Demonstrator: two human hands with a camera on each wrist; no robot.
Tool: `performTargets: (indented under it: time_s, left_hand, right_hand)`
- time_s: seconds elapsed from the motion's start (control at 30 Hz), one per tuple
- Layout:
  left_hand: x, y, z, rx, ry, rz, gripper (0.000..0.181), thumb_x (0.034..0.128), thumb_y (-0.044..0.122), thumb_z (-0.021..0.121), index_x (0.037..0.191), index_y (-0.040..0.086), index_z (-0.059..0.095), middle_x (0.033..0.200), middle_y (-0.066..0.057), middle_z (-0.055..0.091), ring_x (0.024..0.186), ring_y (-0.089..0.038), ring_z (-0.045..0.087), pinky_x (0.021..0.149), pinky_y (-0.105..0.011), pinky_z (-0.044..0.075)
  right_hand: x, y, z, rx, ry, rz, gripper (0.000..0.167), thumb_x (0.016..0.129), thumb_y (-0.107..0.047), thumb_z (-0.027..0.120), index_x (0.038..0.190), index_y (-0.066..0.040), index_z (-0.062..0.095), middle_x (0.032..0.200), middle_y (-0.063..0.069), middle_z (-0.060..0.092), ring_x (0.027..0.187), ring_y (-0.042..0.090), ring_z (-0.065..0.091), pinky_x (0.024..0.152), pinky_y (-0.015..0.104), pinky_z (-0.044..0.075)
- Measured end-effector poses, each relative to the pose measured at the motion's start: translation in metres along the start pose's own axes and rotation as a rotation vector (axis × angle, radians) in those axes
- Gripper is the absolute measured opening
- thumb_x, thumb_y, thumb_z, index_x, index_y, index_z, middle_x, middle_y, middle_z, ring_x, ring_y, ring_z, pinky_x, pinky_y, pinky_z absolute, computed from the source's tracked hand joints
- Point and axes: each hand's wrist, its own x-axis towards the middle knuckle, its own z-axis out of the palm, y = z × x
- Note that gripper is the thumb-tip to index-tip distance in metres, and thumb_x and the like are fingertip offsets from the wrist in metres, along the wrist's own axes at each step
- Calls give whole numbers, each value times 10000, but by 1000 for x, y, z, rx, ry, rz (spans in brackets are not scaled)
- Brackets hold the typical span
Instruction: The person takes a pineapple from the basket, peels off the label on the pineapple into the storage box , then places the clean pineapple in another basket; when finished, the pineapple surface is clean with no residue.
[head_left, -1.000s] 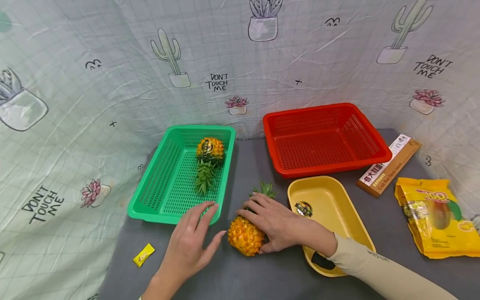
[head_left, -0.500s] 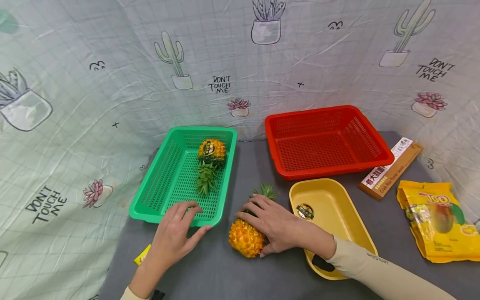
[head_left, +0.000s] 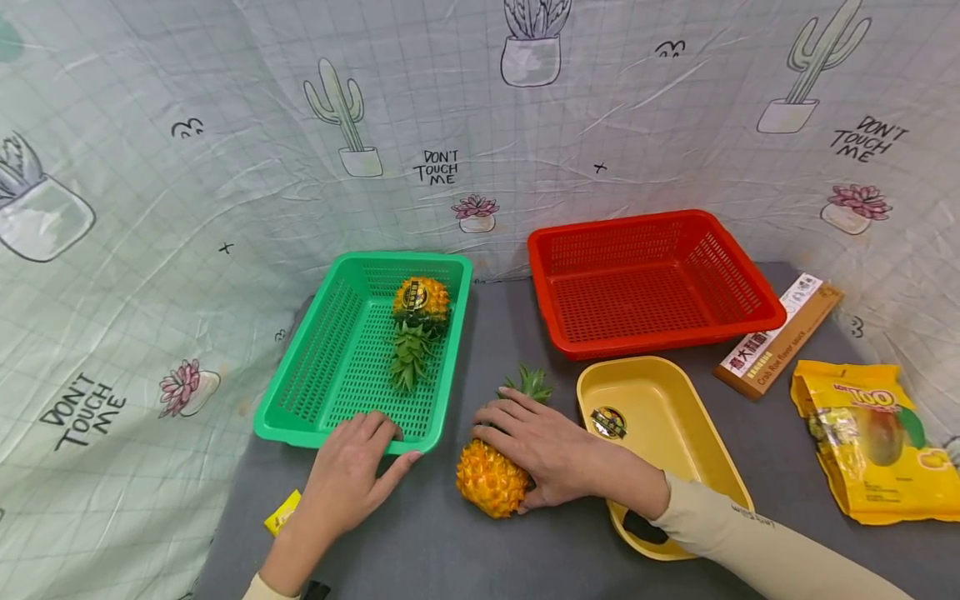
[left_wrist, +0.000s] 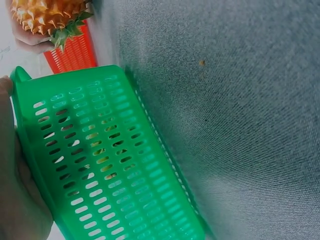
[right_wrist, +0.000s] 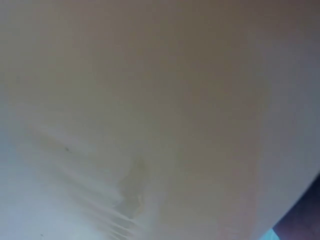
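Seemingly for steadiness, a spiky orange pineapple [head_left: 491,481] is being grasped by the right hand [head_left: 542,446], a green plastic basket [head_left: 454,350] by the left hand [head_left: 351,475].

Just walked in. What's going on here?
A person's right hand grips a pineapple between the green basket and the yellow tray. Their left hand holds the near rim of the green basket, where a second pineapple lies. The red basket sits beyond the yellow tray, with a box and yellow bag off to the right.

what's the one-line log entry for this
left grip: on green basket rim; right grip: around pineapple; other pineapple: inside green basket
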Motion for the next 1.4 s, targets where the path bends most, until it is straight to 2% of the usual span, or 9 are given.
performTargets:
  time_s: [0.23,0.47,0.9,1.2,1.4]
  left_hand:
    - [0,1,0,16,-7,-12,398,1067,542,575,950,164,623,912,35,551,740,-152,495,678,-409,466]
    - [-1,1,1,26,-11,-17,397,1066,539,578,950,162,628,903,36,546,745,-160,508,690,-422,474]
    - [-2,2,1,28,-19,-19,430,1085,547,529,948,151,626,912,22,549,746,-178,505,701,-432,465]
    - [-2,3,1,47,-55,-31,464,1092,581,471,947,159,598,910,14,532,754,-202,494,717,-425,439]
    - [-1,4,4,77,-21,-5,520,1112,584,399,937,126,572,903,-18,520,757,-238,472,696,-434,409]
  right_hand:
    - [2,-1,5,2,62,-53,1061,693,-648,901,1475,-60,489,1433,70,506,1350,243,466,1255,452,184]
    - [1,-2,6,26,35,-29,1022,706,-591,897,1513,-141,462,1440,42,504,1290,236,466,1187,404,309]
    - [3,-4,3,58,34,-24,957,700,-546,883,1477,-159,480,1412,3,513,1245,220,469,1165,411,327]
    - [2,-3,-5,92,48,-12,966,687,-523,898,1475,-155,477,1419,-3,506,1250,217,462,1169,416,324]
    - [0,-6,-10,116,61,-13,969,691,-517,898,1482,-149,478,1432,0,506,1268,217,458,1169,427,327]
